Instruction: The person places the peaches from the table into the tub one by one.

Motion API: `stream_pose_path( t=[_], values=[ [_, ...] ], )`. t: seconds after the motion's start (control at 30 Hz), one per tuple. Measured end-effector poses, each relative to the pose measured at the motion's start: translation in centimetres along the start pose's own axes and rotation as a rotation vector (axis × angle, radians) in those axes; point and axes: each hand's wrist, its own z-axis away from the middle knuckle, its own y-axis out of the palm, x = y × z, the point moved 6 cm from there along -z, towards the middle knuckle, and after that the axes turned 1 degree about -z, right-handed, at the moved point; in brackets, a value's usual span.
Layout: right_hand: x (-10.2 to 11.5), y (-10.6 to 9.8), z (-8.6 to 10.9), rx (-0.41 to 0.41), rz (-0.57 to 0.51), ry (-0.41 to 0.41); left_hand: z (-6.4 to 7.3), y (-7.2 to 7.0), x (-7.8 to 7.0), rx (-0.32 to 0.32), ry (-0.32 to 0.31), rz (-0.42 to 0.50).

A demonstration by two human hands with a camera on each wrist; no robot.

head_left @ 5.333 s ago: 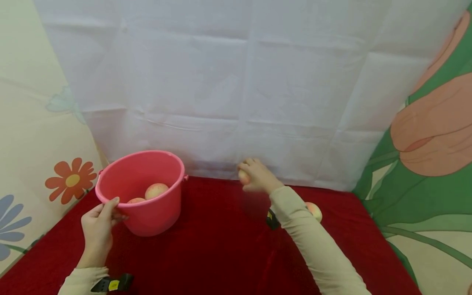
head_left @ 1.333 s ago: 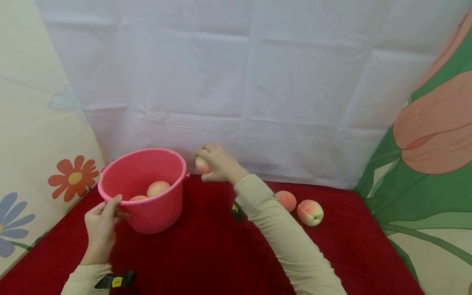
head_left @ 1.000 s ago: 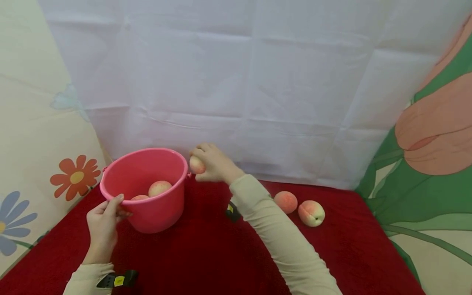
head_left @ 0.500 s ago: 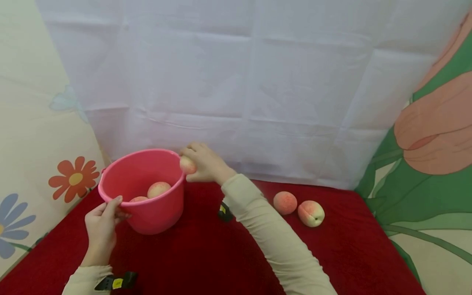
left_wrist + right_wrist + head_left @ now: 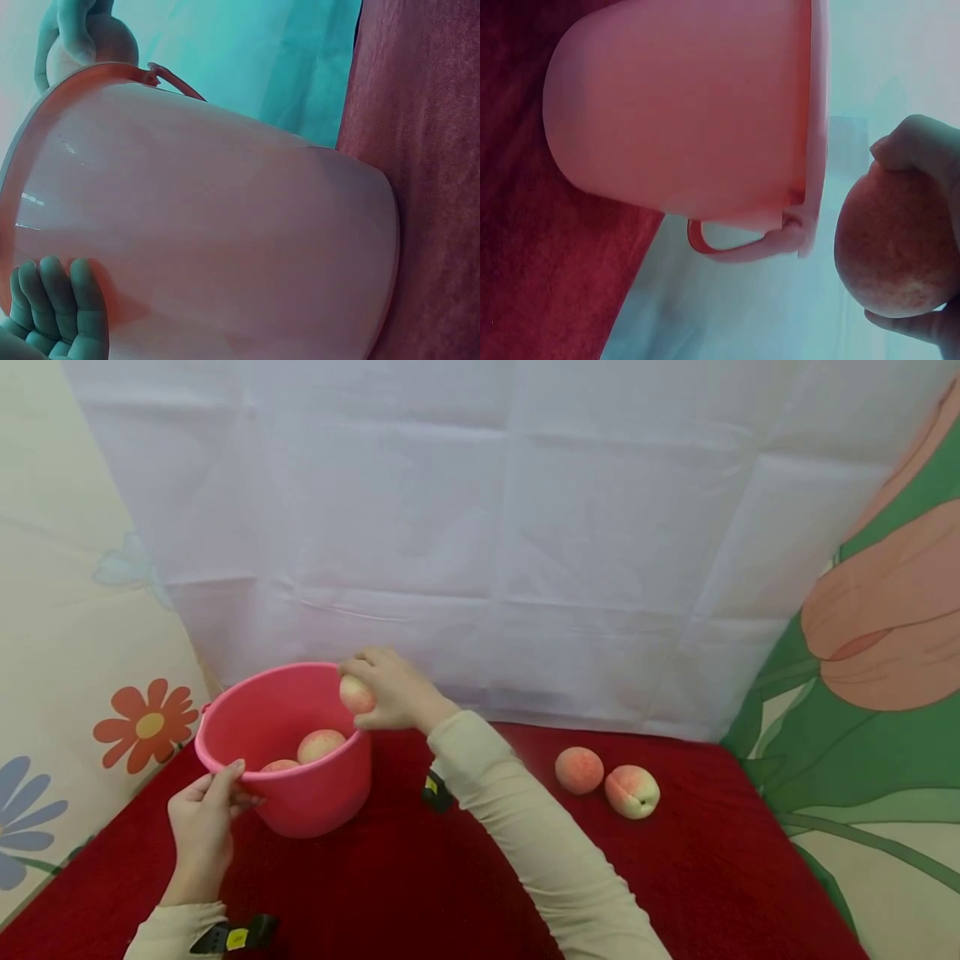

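A pink bucket [image 5: 315,797] stands on the red cloth at the left, with two peaches visible inside; the nearer-to-middle peach [image 5: 321,747] shows most. My left hand [image 5: 202,822] pinches the bucket's near-left rim, thumb on top and fingers [image 5: 56,304] against the outer wall. My right hand [image 5: 397,689] grips another peach [image 5: 357,693] at the bucket's right rim. In the right wrist view that held peach [image 5: 896,240] is just above the rim level, between thumb and fingers.
Two more peaches, a reddish one [image 5: 579,770] and a paler one [image 5: 632,792], lie side by side on the red cloth [image 5: 712,860] at the right. A white sheet [image 5: 480,527] hangs behind. The bucket's handle [image 5: 742,247] hangs down on its side.
My right hand has carried the peach leftward, from over the cloth to the bucket's rim. The left hand keeps its hold on the rim, and the bucket stays in place.
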Motion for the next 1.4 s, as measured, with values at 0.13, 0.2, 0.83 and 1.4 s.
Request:
stream_pose_path(
  t=[0.13,0.2,0.83,1.4],
  values=[
    [0.6,0.4,-0.7,-0.006,-0.012,-0.016,0.1,-0.1,-0.2,-0.004,0.013,0.006],
    [0.8,0.7,-1.0,-0.002,-0.019,-0.021,0.1,-0.1,-0.2,-0.006,0.016,0.015],
    [3.2,2.3,-2.3,0.043,0.051,-0.074,0.2,0.3,0.0,0.023,0.004,-0.006],
    [4.7,3.5,-3.1,0.158,0.170,-0.135,0.4,0.3,-0.2,0.016,0.000,-0.012]
  ],
)
